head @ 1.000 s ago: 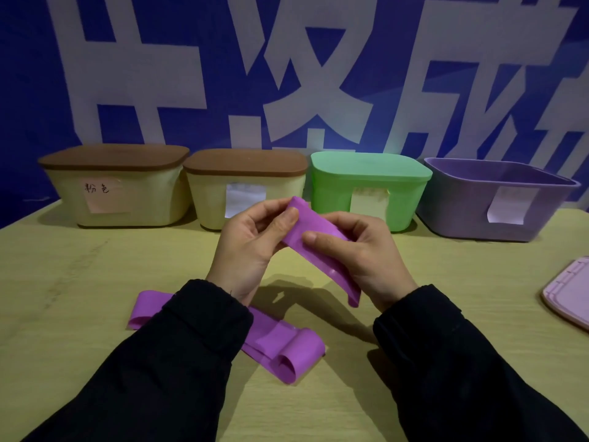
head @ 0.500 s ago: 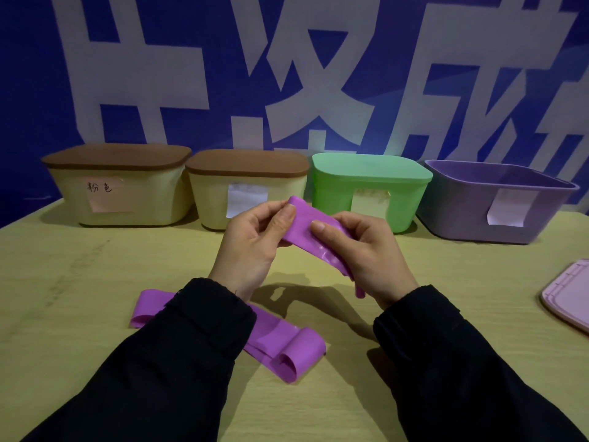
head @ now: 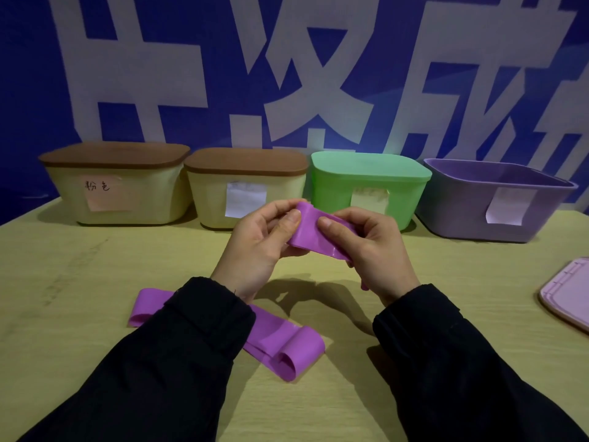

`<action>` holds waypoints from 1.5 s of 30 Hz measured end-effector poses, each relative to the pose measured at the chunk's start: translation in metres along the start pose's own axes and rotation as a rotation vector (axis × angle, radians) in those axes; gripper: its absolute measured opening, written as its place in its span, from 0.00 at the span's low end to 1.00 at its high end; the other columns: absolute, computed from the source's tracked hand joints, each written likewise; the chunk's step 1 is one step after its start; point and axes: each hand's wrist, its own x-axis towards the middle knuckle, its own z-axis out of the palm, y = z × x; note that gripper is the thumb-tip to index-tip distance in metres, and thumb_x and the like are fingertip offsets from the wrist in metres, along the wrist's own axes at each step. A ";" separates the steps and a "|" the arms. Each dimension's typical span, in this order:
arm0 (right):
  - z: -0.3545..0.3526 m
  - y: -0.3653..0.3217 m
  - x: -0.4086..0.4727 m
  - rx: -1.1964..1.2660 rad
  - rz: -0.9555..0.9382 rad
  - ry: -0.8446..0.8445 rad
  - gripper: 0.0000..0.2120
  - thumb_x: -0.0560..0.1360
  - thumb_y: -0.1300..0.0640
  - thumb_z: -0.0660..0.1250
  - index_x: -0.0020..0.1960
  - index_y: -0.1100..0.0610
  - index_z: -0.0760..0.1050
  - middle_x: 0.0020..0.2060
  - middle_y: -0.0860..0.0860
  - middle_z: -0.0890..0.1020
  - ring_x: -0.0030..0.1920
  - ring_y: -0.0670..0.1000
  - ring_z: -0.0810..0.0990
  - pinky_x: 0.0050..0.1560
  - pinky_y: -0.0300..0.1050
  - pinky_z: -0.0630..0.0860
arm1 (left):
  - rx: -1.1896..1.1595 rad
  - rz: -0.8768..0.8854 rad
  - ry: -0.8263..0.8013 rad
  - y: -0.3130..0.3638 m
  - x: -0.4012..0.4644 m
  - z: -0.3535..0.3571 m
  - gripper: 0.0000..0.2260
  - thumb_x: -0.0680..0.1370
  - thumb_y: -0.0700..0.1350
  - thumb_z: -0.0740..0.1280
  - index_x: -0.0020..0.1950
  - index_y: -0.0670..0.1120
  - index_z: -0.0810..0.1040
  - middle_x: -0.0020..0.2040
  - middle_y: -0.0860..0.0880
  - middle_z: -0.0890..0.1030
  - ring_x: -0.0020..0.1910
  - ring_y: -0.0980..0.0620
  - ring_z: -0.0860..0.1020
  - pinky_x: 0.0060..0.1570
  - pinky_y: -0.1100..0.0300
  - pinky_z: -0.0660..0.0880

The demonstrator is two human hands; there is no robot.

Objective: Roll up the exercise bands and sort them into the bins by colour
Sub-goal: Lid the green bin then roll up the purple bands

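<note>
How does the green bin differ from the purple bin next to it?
The green bin has its lid on; the purple bin stands open, with what looks like its lid lying apart on the table. The green bin is bright and looks narrower; the purple bin is duller and wider. Both stand in the back row and carry a paper label.

Four bins stand in a row at the back of the table [head: 79, 314], against the wall: lidded bin [head: 118, 193] leftmost, second lidded bin [head: 245, 193] beside it, third lidded bin [head: 369, 186] next, open bin [head: 497, 202] rightmost. A loose lid [head: 570, 295] lies at the right edge. Before the bins, both hands hold a band [head: 315, 234] above the table; another band [head: 287, 346] lies nearer, under the left sleeve [head: 178, 352].
</note>
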 end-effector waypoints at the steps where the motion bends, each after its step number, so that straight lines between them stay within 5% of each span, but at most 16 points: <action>1: 0.001 0.001 0.000 0.002 0.004 0.000 0.04 0.77 0.59 0.72 0.45 0.60 0.82 0.26 0.42 0.78 0.26 0.40 0.74 0.27 0.29 0.66 | 0.006 -0.003 -0.018 0.000 -0.001 0.001 0.09 0.83 0.40 0.61 0.60 0.46 0.78 0.47 0.49 0.85 0.46 0.52 0.82 0.44 0.59 0.81; 5: 0.004 0.006 0.001 0.024 0.013 0.029 0.02 0.75 0.59 0.75 0.47 0.57 0.83 0.34 0.46 0.83 0.34 0.42 0.78 0.35 0.35 0.73 | -0.025 -0.041 -0.061 -0.001 -0.003 0.003 0.08 0.83 0.40 0.61 0.58 0.47 0.78 0.48 0.46 0.82 0.46 0.51 0.79 0.41 0.59 0.79; 9: 0.005 0.005 -0.001 -0.001 0.019 0.037 0.02 0.75 0.58 0.74 0.47 0.55 0.83 0.39 0.51 0.85 0.39 0.45 0.81 0.39 0.38 0.77 | -0.009 -0.018 -0.037 -0.001 -0.005 0.006 0.14 0.73 0.46 0.71 0.58 0.45 0.78 0.53 0.45 0.81 0.45 0.51 0.82 0.41 0.60 0.80; 14: 0.006 0.003 -0.001 0.005 0.015 0.037 0.07 0.73 0.55 0.77 0.45 0.56 0.82 0.35 0.62 0.81 0.34 0.50 0.76 0.33 0.43 0.73 | 0.009 0.004 -0.065 -0.003 -0.004 0.002 0.13 0.81 0.38 0.66 0.64 0.50 0.79 0.54 0.48 0.84 0.48 0.49 0.83 0.43 0.56 0.82; 19: 0.003 -0.001 -0.003 0.029 0.024 -0.045 0.04 0.75 0.61 0.74 0.47 0.61 0.81 0.29 0.45 0.79 0.26 0.40 0.74 0.24 0.29 0.67 | 0.003 0.006 -0.063 -0.004 -0.001 0.000 0.11 0.83 0.37 0.61 0.59 0.47 0.80 0.46 0.47 0.80 0.40 0.52 0.76 0.35 0.61 0.75; 24: 0.003 -0.002 -0.001 0.016 0.050 -0.029 0.08 0.72 0.56 0.77 0.43 0.60 0.81 0.32 0.50 0.82 0.30 0.44 0.78 0.30 0.35 0.72 | 0.055 0.051 -0.051 0.001 -0.003 -0.001 0.14 0.75 0.44 0.69 0.60 0.48 0.79 0.44 0.52 0.83 0.37 0.55 0.76 0.33 0.63 0.74; 29: -0.002 -0.004 -0.001 0.058 0.089 -0.098 0.07 0.73 0.56 0.75 0.45 0.59 0.81 0.34 0.52 0.83 0.30 0.46 0.78 0.24 0.37 0.71 | 0.044 0.036 -0.003 0.000 -0.001 -0.003 0.10 0.78 0.44 0.67 0.59 0.48 0.80 0.51 0.50 0.85 0.48 0.50 0.82 0.49 0.55 0.81; 37: -0.002 -0.002 0.001 0.060 0.124 -0.029 0.07 0.69 0.57 0.79 0.39 0.55 0.81 0.30 0.46 0.80 0.30 0.43 0.76 0.30 0.34 0.70 | 0.017 0.058 -0.003 0.002 -0.002 -0.003 0.08 0.80 0.41 0.65 0.57 0.48 0.80 0.46 0.50 0.80 0.37 0.52 0.75 0.32 0.62 0.74; 40: -0.002 -0.002 0.001 0.111 0.131 -0.036 0.06 0.71 0.59 0.77 0.40 0.57 0.80 0.32 0.49 0.81 0.31 0.44 0.76 0.31 0.35 0.70 | 0.042 0.083 0.010 0.004 -0.001 -0.005 0.13 0.73 0.45 0.71 0.58 0.50 0.80 0.45 0.55 0.83 0.37 0.52 0.77 0.33 0.62 0.75; 45: -0.005 -0.005 0.002 0.250 0.162 -0.042 0.04 0.69 0.60 0.76 0.40 0.57 0.80 0.32 0.48 0.82 0.32 0.44 0.78 0.33 0.34 0.73 | 0.026 0.091 0.012 0.003 -0.001 -0.003 0.15 0.76 0.43 0.69 0.63 0.50 0.77 0.48 0.53 0.85 0.46 0.53 0.83 0.44 0.59 0.80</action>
